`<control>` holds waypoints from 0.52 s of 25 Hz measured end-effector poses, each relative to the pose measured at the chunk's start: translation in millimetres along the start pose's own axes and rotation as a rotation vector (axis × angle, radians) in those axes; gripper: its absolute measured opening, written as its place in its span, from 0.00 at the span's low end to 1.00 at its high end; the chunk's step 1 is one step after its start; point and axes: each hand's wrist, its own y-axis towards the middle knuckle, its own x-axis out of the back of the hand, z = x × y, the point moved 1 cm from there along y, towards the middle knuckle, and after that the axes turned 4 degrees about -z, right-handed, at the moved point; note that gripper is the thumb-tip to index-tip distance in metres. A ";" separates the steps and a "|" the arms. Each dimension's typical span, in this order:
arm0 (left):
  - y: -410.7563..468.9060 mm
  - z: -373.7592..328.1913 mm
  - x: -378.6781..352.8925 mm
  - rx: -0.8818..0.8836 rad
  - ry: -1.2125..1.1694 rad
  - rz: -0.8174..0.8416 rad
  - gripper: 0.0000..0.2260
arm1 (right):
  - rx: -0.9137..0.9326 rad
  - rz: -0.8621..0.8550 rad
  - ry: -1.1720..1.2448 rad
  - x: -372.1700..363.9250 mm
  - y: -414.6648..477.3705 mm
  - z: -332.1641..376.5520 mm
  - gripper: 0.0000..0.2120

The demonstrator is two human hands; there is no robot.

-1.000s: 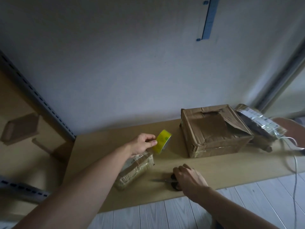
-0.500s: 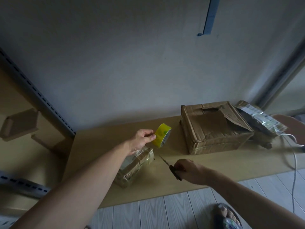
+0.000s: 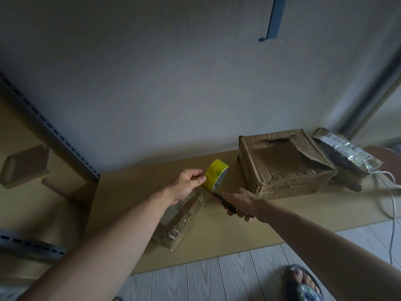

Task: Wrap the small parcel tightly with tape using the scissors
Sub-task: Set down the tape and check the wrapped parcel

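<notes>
The step in hand looks like the cut: tape is drawn off and the blades are being brought to it.

The left hand (image 3: 187, 185) has its fingers (image 3: 200, 179) pinched together on the near edge of the yellow roll of packing tape (image 3: 216, 177), holding it raised off the light brown wooden worktop (image 3: 303, 216). Just below those fingers, partly hidden under the wrist, lies the small brown cardboard parcel already banded with clear tape (image 3: 181, 220), flat on the worktop. Whether a strip runs from the roll down to the parcel cannot be told in this dim light.

The right hand (image 3: 239, 204) has its fingers curled closed around the dark handles of the black-handled scissors (image 3: 223, 199). The blades point up and away from that hand, their tip just under the roll and close to the left fingers. Whether the blades are apart or shut is too dark to tell.

Beyond the right fingers sits a larger torn brown cardboard box (image 3: 282, 164), with a silver-grey plastic mailer bag (image 3: 345, 153) past it.

The next move, as I judge it, calls for keeping the tape taut, setting the blades across it between roll and parcel, and snipping clear of the left fingertips, then pressing the loose end down.
</notes>
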 end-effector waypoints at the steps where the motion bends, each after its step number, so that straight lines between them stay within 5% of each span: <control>1: -0.6 -0.2 -0.2 -0.007 -0.001 -0.013 0.07 | 0.004 -0.019 -0.002 0.1 1.3 2.0 0.19; 13: 0.1 6.4 1.4 -0.078 0.039 -0.088 0.09 | 0.123 -0.007 -0.072 3.0 12.9 5.8 0.15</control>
